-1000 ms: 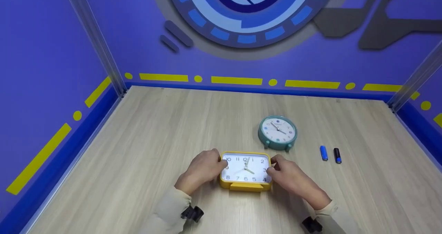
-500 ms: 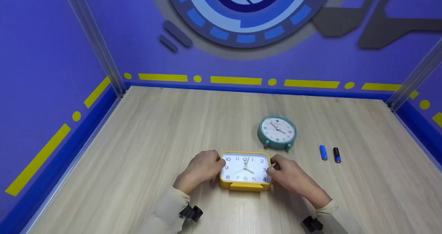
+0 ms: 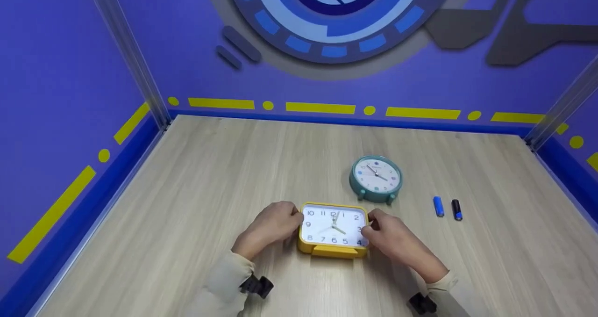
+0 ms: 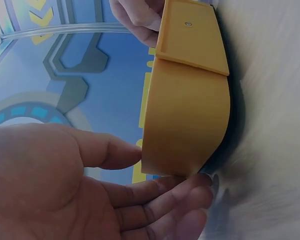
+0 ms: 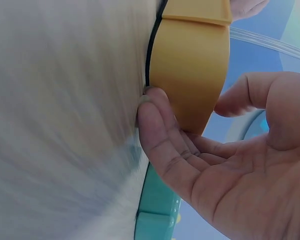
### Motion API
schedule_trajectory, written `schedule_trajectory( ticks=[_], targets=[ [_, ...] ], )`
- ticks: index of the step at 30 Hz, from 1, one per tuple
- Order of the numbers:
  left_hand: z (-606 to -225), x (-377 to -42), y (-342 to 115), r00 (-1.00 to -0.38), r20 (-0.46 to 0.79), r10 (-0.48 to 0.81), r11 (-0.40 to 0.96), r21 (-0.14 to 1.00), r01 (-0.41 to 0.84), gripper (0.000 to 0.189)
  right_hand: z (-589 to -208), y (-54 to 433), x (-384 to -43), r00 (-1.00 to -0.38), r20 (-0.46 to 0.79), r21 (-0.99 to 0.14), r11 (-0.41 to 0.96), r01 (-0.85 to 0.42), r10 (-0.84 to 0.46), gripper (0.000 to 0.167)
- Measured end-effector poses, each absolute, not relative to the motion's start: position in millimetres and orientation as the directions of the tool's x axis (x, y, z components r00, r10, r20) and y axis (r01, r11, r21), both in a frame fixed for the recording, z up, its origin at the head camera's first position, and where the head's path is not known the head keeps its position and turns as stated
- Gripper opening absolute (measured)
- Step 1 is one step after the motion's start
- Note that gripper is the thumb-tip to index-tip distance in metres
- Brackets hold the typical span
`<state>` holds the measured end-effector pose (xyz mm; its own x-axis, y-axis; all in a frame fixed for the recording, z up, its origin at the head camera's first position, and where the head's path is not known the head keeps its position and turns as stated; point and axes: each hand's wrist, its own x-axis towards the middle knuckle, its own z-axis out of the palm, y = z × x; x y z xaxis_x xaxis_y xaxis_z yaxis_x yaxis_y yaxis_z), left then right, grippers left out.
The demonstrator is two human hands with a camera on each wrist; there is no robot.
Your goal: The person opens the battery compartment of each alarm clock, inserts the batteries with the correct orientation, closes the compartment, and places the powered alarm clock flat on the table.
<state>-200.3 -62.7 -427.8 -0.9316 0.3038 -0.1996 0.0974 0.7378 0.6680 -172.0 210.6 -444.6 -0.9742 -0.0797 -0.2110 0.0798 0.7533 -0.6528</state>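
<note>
Pinching the yellow clock [image 3: 333, 228] by its opposite ends with left hand [image 3: 274, 221] and right hand [image 3: 390, 233], just in front of the green clock [image 3: 376, 178] on the table [image 3: 224, 167].

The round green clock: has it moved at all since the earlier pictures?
No. In the head view, the round green clock keeps its place against the yellow dot above it on the back wall, with no visible shift.
</note>
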Motion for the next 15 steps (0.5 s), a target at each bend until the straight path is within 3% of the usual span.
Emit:
schedule_trajectory(
  ticks=[15],
  targets=[
    [-428.6, -201.1, -61.9, -0.910, -0.300, 0.286, 0.662, 0.749, -0.039, 0.043, -445.5, 215.3, -173.0, -0.970, -0.233, -0.701, 0.704, 0.119, -0.068, 0.040]
  ],
)
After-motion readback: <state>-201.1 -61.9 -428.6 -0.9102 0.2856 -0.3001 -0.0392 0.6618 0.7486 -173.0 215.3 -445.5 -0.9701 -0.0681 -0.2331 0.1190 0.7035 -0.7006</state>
